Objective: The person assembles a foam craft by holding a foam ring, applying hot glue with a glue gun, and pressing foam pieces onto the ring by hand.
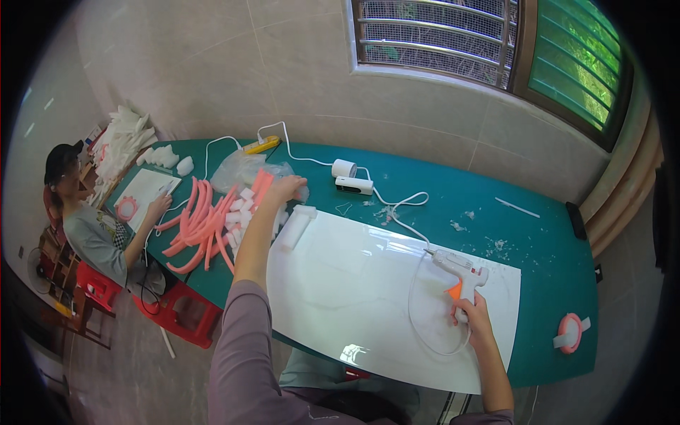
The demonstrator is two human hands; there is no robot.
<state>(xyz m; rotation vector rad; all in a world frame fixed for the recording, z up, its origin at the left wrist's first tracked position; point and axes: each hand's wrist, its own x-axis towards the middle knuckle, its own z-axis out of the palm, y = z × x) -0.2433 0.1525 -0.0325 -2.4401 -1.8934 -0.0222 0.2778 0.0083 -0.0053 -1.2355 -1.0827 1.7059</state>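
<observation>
My right hand [473, 314] is wrapped round the handle of a white hot glue gun [462, 268] with an orange trigger. The gun is above the right part of a glossy white board [382, 283], its nozzle pointing up and left. My left hand [285, 191] reaches to the far left, fingers bent together beside the clear plastic bag [244, 170]; what they hold is hidden. Under and beside that arm lie curved pink foam strips [195, 219] and small white foam blocks [237, 212]. A white foam roll [299, 225] rests on the board's left end.
A co-worker [99, 219] sits at the left by a white board [145, 191] with a pink ring. A yellow power strip [261, 145], a white adapter [343, 168] and a white box-shaped device [354, 185] stand along the back. Cords and scraps cross the green table [453, 188]. Another pink ring [569, 333] lies far right.
</observation>
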